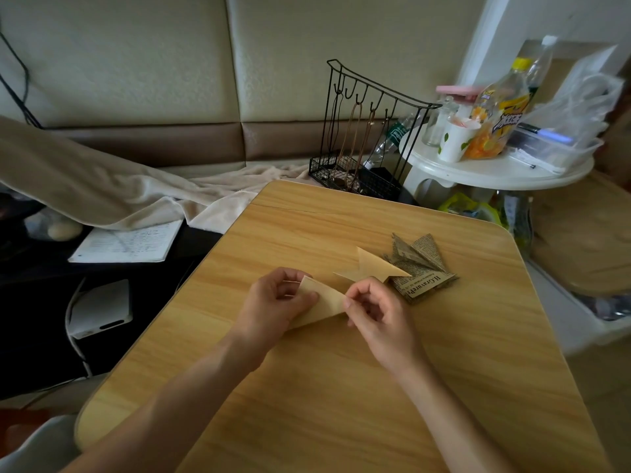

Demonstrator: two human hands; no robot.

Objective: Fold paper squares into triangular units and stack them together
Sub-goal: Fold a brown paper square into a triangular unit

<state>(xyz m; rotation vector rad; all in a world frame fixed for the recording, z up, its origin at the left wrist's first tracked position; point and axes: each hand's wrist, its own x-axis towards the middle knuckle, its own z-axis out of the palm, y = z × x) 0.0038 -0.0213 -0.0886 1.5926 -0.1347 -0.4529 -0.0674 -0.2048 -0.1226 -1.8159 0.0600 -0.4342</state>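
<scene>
- Two hands are working one tan paper piece (324,302) just above the wooden table (341,387), near its middle: the left hand (273,298) is pinching the wider end, thumb on top, fingers curled behind, and the right hand (372,308) is nipping the pointed end between thumb and forefinger.
- Holding it at both ends is keeping the flap taut, probably so a crease can be set or the pocket opened; which of the two, I cannot tell.
- Just beyond the right hand, a finished tan unit (372,264) is lying flat, its point overlapping the newsprint units (420,268) fanned out beside it — that looks like the growing stack, parked within easy reach.
- By my reading, the fold is nearly done and the joining is coming next.
- Room is looking generous: bare tabletop is stretching toward the person and to the left.
- The far edge is busier, with a black wire rack (362,138) standing just past it and a white side table (495,169) full of bottles off to the right, both well apart from the hands.
- The pile is sitting some way in from the table's right edge, so a careless sweep could be nudging it that way.
</scene>
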